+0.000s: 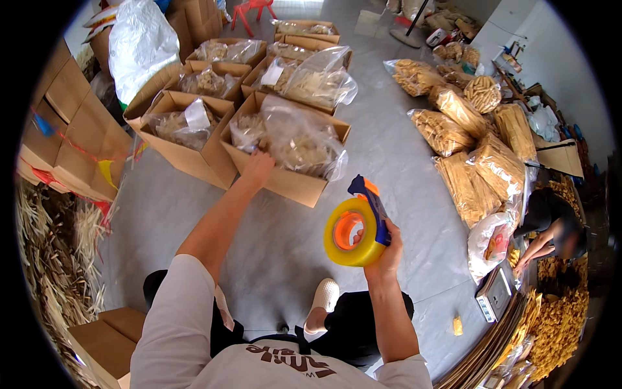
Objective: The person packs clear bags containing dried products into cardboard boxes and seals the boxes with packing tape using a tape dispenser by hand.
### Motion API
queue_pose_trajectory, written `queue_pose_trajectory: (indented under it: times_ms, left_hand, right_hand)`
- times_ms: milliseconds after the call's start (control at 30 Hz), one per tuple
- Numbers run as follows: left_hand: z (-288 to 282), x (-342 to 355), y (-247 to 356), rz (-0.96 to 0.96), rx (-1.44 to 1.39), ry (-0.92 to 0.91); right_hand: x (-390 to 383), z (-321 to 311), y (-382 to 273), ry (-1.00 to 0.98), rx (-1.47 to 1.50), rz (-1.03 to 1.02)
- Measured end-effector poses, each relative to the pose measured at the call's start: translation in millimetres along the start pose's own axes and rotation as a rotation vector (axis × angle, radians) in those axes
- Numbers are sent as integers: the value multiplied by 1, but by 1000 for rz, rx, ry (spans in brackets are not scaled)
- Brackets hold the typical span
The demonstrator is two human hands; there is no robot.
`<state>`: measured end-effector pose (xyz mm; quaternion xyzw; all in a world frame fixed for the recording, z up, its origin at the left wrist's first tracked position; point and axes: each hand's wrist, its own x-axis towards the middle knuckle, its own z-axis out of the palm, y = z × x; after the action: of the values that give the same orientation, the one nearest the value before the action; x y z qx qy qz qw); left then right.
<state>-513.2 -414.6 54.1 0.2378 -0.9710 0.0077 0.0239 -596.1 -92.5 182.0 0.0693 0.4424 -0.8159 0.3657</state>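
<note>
Packing looked done: near carton (pixel 293 184) on the floor (pixel 389 162) held a filled clear plastic bag (pixel 301 139). Closing looked left; its top stood open. My left hand (pixel 258 167) was at its near rim; fingers partly hidden, couldn't tell the grip. My right hand (pixel 387 254) had fingers wrapped around the tape dispenser (pixel 378 209), raised beside the carton: blue-and-orange body, fat yellow roll (pixel 350 259), orange core (pixel 339 228).

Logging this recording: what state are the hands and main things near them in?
Right hand: gripping the tape dispenser
Tape dispenser: raised, loaded with yellow tape roll
Left hand: at near box's rim
Near box: open, filled
Its clear bag: overhanging the rim
Left box: open, filled
</note>
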Motion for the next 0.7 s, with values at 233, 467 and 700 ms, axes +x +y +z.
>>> queue_pose_trajectory:
  times_ms: [233,467,700]
  left_hand:
    - [-5,-81,37,263,50,-192]
    - [-42,-238,57,351,-58,-375]
    - [-95,-384,76,140,-584,-268]
  right_hand:
    - [11,-12,3,-52,-22,-104]
    - [1,4,7,-203,-82,-175]
    - [-16,-2,42,-199,-385,-110]
